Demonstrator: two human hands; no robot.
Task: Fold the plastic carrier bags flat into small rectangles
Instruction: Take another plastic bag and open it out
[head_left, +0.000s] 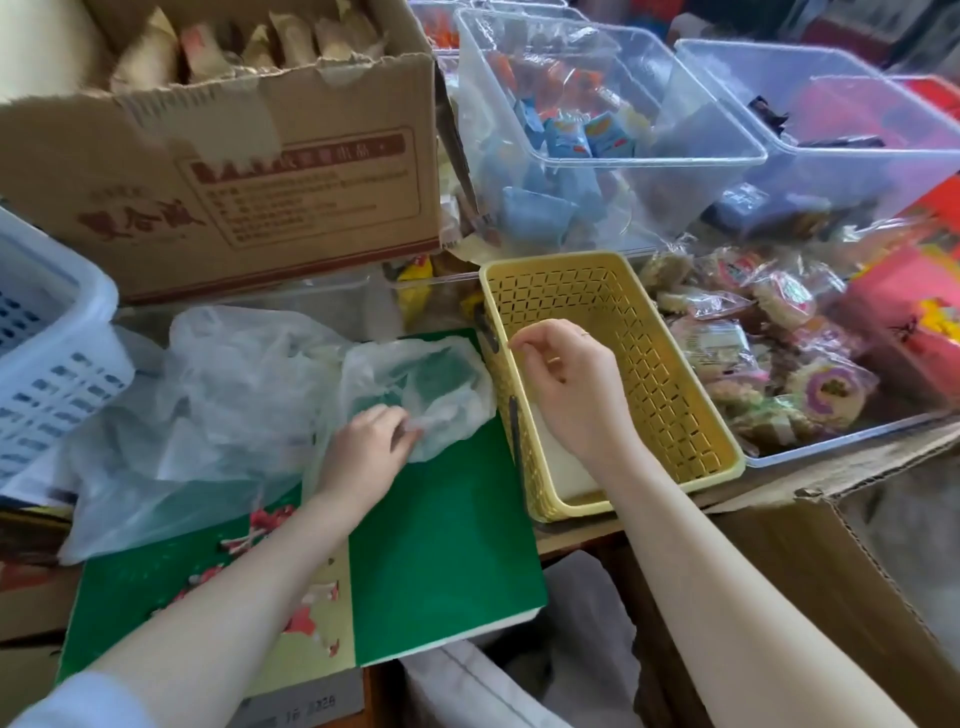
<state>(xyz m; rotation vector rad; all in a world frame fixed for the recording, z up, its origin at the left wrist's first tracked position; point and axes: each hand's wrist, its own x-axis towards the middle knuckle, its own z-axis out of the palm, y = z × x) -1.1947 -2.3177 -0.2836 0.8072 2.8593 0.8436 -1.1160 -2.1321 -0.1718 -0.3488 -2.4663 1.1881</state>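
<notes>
A crumpled clear plastic carrier bag (415, 384) lies on a green box lid (441, 545). My left hand (363, 452) pinches the bag's lower edge. A bigger heap of clear plastic bags (208, 415) spreads to its left. My right hand (566, 384) hovers over the yellow basket (691, 415), fingers loosely curled and holding nothing. A folded white bag (566, 462) lies on the basket's floor, partly hidden by my right wrist.
A torn cardboard box (223, 171) stands behind the bags. A white-blue basket (47, 364) sits at the left. Clear tubs of wrapped snacks (597, 130) fill the back and right. An open cardboard box (810, 571) is at the lower right.
</notes>
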